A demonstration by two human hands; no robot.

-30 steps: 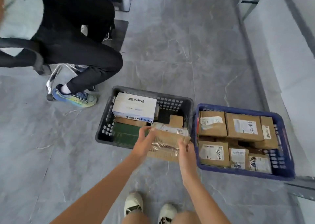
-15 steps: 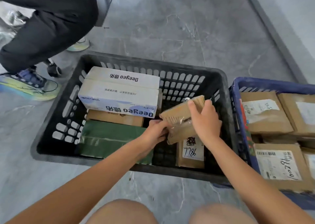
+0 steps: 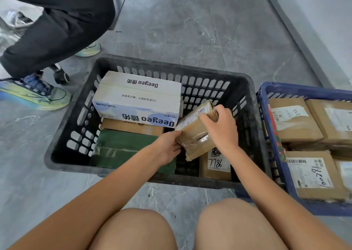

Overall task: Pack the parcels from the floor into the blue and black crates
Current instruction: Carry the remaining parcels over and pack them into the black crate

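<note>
A taped brown parcel is tilted inside the black crate, over its right half. My left hand holds its near left edge, and my right hand grips its upper right end from above. In the crate lie a white box printed Deeyeo, a brown box under it, a green parcel and a brown parcel marked 7786. The blue crate stands at the right, filled with several brown parcels.
Another person in black trousers and colourful shoes stands at the upper left, close to the black crate. Grey marble floor stretches beyond the crates. A grey ledge runs along the right. My knees fill the bottom.
I have crouched lower and closer to the black crate. The brown parcel has moved from above the crate's front rim down into its right half, held by both hands.
</note>
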